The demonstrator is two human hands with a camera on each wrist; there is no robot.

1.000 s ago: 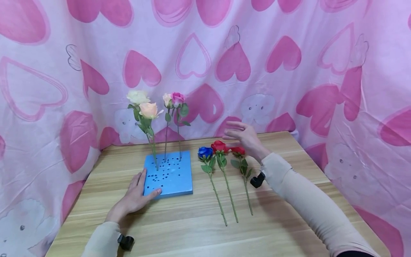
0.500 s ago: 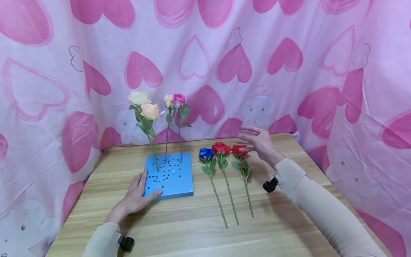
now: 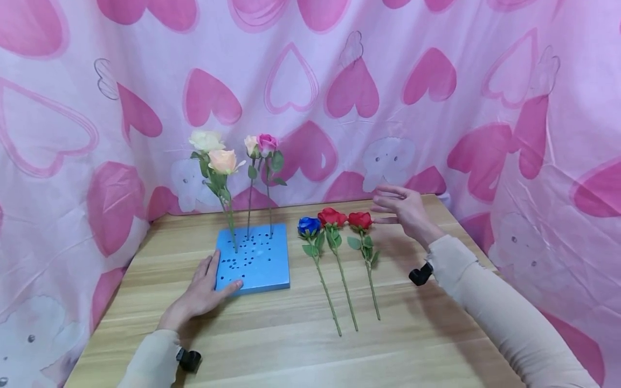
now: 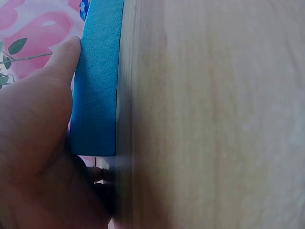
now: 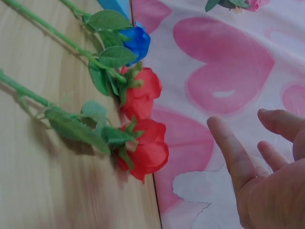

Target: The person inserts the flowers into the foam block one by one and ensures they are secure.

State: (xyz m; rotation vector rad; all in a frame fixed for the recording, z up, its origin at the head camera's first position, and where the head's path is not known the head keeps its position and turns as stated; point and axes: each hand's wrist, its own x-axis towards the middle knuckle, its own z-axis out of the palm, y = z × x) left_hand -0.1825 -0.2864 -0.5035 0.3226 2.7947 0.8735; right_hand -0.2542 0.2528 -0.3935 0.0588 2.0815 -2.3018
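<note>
My left hand [image 3: 204, 289] rests at the near left corner of a blue foam block [image 3: 270, 274] dotted with holes. Its fingers lie along the left side, and the thumb reaches over the front edge; the left wrist view shows the thumb against the block's side [image 4: 97, 95]. Standing in the block are a white rose [image 3: 207, 140], a peach rose [image 3: 223, 161], a small cream rose [image 3: 251, 145] and a pink rose [image 3: 267, 144]. My right hand [image 3: 405, 211] hovers, fingers extended and holding nothing, just right of a red rose [image 3: 360, 220] lying on the table.
Left of that rose lie another red rose [image 3: 332, 216] and a blue rose [image 3: 309, 226], stems pointing toward me. All rest on a wood-grain table [image 3: 271, 345]. A pink heart-print curtain [image 3: 301, 81] encloses the back and sides.
My right hand has moved right, from over the rightmost red rose to beside it. That rose now lies uncovered. The left hand has stayed on the block.
</note>
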